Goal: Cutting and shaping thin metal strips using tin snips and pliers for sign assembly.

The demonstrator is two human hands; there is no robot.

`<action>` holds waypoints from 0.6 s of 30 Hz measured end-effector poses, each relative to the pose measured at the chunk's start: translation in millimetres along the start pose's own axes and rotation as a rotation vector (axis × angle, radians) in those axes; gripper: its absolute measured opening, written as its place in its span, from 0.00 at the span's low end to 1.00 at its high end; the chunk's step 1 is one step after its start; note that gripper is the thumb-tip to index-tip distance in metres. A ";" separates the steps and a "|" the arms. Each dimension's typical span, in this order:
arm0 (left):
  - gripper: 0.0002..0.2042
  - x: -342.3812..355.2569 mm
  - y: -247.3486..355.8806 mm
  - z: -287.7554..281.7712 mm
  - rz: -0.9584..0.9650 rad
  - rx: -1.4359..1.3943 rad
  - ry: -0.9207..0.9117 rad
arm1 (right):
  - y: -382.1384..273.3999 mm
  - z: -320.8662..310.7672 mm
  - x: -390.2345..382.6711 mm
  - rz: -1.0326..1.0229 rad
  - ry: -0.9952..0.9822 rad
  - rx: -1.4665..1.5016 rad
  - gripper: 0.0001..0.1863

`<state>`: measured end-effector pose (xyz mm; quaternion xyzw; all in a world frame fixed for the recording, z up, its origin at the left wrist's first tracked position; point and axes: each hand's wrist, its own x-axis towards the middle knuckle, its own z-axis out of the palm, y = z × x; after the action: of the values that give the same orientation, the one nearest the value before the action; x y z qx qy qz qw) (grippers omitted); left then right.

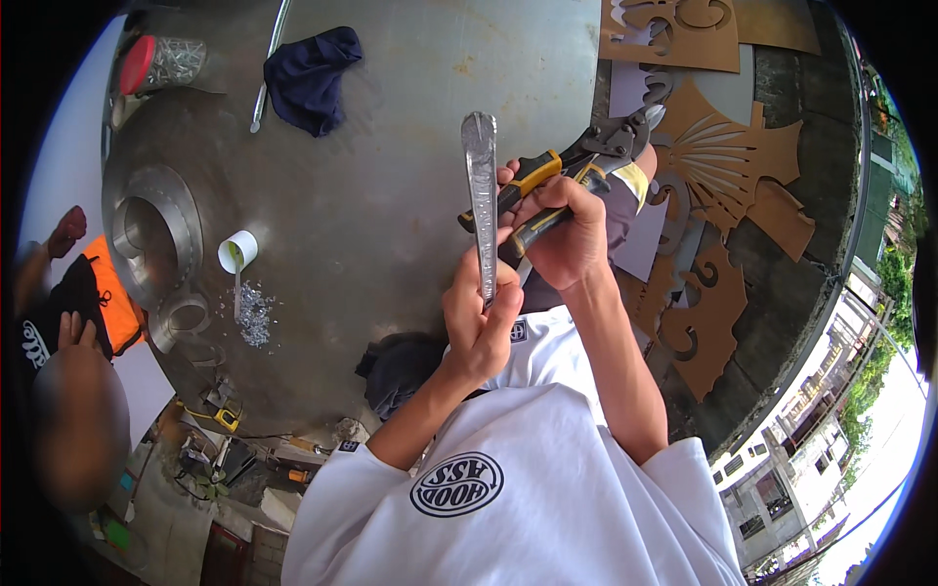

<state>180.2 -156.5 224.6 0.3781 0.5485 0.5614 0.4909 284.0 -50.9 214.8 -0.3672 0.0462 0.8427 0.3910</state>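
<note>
My left hand [479,317] is closed around the lower end of a narrow grey metal strip [480,186]. The strip points away from me, its far end rounded and its face dented and wrinkled. To its right, my right hand [572,230] grips the yellow-and-black handles of metal snips [614,142]. The handles stand apart, and the jaws point to the far right, away from the strip. One handle end passes close to the strip; I cannot tell whether they touch.
A metal table [391,225] bears a red-lidded jar [176,62], a dark blue cloth [311,83], a white cup [237,251], small metal bits [256,314] and curled metal pieces [161,220]. Brown scrollwork cutouts [708,313] lie at right. Another person's hand [78,332] shows at left.
</note>
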 end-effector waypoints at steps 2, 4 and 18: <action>0.21 -6.6 0.8 -12.7 -0.035 -0.074 0.044 | -3.6 -16.3 0.0 0.017 -0.001 0.038 0.16; 0.18 -1.1 0.7 -27.8 -0.090 -0.081 0.182 | -4.5 -28.7 -7.4 -0.138 0.185 -0.440 0.17; 0.14 143.1 51.8 -59.0 0.065 -0.748 0.087 | 23.1 -56.0 -63.2 -0.035 0.152 -0.927 0.28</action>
<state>83.1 -28.3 252.8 0.1656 0.3136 0.7538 0.5531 327.4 -126.7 210.6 -0.5644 -0.3129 0.7384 0.1956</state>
